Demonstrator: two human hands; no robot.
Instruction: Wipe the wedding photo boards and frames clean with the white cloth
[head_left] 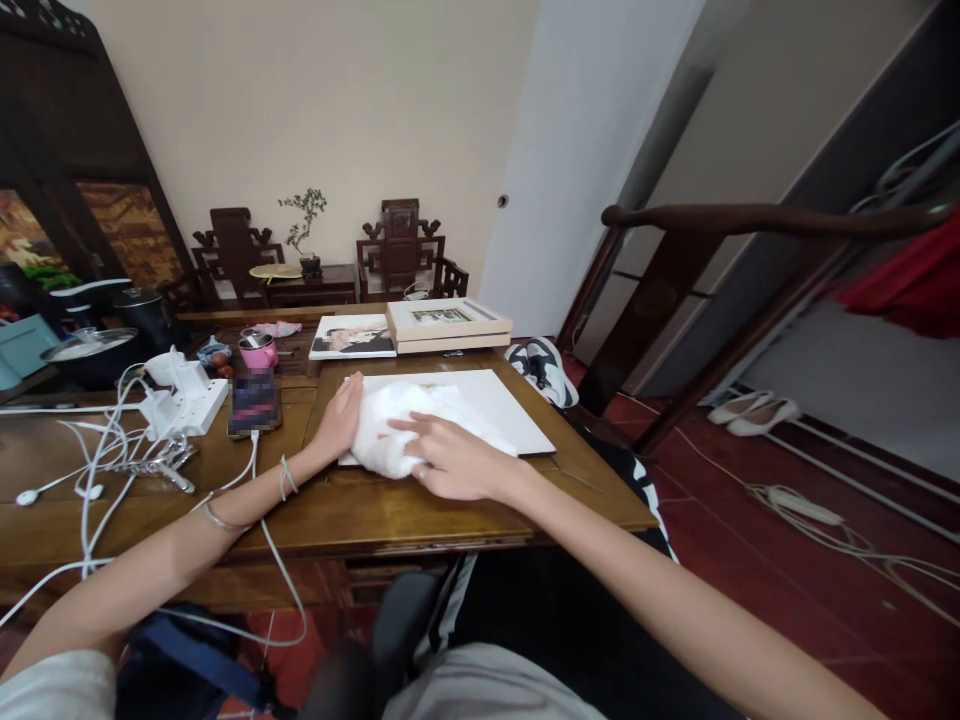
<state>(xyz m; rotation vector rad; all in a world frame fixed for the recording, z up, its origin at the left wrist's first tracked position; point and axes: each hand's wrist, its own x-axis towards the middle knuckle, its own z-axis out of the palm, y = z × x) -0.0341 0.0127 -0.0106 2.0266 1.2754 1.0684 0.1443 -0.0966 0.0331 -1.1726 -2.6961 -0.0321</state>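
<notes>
A flat white panel point(504, 405) with a thin dark lower edge lies on the wooden table. On its left part rests a bunched white fluffy cloth point(379, 425). My right hand point(454, 455) presses on the cloth from the right, its fingers bent into the folds and partly sunk in them. At the panel's left edge, my left hand point(343, 415) lies against the side of the cloth with fingers stretched out and together. Whether the left fingertips also touch the panel cannot be made out.
Behind the panel are a photo print point(352, 338) and a stacked pale frame point(450, 325). To the left lie a phone point(254, 405), a pink mug point(259, 350), a power strip point(199, 395) and tangled white cables point(112, 440). A wooden chair point(682, 280) stands on the right.
</notes>
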